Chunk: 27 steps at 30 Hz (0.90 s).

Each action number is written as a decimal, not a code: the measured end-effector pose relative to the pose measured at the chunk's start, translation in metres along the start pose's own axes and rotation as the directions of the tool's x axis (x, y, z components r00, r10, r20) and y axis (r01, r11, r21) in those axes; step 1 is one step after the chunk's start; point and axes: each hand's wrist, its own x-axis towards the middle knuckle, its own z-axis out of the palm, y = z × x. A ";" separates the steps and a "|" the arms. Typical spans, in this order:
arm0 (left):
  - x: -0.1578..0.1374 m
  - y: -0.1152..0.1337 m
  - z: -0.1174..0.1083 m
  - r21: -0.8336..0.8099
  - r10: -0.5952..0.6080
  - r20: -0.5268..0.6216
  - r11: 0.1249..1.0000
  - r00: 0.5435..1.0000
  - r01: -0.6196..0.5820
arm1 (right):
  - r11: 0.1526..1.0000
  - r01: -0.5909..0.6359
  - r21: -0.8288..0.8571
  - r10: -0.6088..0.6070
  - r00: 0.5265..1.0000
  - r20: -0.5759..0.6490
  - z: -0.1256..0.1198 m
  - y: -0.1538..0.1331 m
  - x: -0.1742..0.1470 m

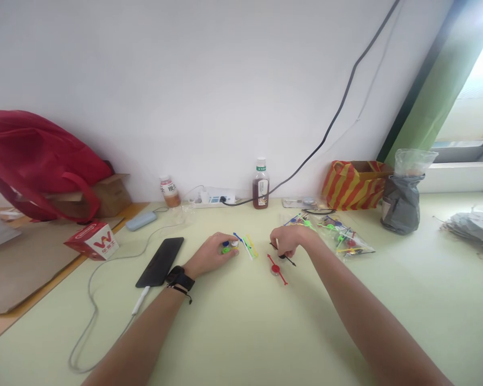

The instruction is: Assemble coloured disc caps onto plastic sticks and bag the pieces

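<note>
My left hand (211, 253) rests on the table, thumb and index finger closing from both sides on a small white round piece (234, 244). A blue round piece (225, 244) and a green round piece (226, 250) lie within the curl of its fingers. Just right of them are loose thin arrows: blue (237, 237), white (247, 249) and yellow (252, 246), with green among them. My right hand (286, 239) is closed, fingers down, on a black arrow spinner (291, 261), partly hidden by the fingers. Nearer me lies a red arrow spinner (275, 269) on a clear round base.
Clear bags of coloured spinners (348, 239) lie beyond my right hand. A phone (161, 261) with a charging cable and a red-white box (92, 239) are left. Behind stand a dark drink bottle (261, 185), a power strip (213, 199), a striped bag (346, 187) and a grey bag (401, 203).
</note>
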 end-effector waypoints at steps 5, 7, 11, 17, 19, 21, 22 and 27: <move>0.002 0.006 0.000 0.001 0.036 -0.090 0.999 0.995 -0.036 | 0.986 0.167 0.015 -0.158 0.956 -0.246 -0.007 0.001 0.005; 0.003 0.013 0.001 -0.007 0.054 -0.154 0.998 0.987 -0.056 | 0.967 0.248 0.050 -0.223 0.930 -0.291 -0.006 -0.004 0.005; 0.003 0.035 0.007 -0.044 0.085 -0.221 0.994 0.972 -0.098 | 0.903 0.409 0.135 -0.350 0.880 -0.322 0.004 -0.021 0.007; 0.004 0.052 0.018 -0.138 0.135 -0.244 0.975 0.960 -0.173 | 0.816 0.548 0.183 -0.458 0.807 -0.374 0.022 -0.043 0.016; 0.004 0.050 0.020 -0.144 0.123 -0.261 0.976 0.957 -0.164 | 0.816 0.551 0.176 -0.464 0.805 -0.369 0.026 -0.047 0.018; 0.003 0.048 0.020 -0.133 0.107 -0.256 0.980 0.961 -0.145 | 0.838 0.525 0.149 -0.443 0.814 -0.375 0.028 -0.048 0.019; 0.003 0.047 0.019 -0.123 0.100 -0.245 0.983 0.964 -0.133 | 0.855 0.502 0.131 -0.423 0.821 -0.384 0.028 -0.047 0.019; -0.002 0.050 0.015 -0.099 0.150 -0.084 0.983 0.985 -0.158 | 0.940 0.338 0.049 -0.286 0.857 -0.430 0.025 -0.035 0.022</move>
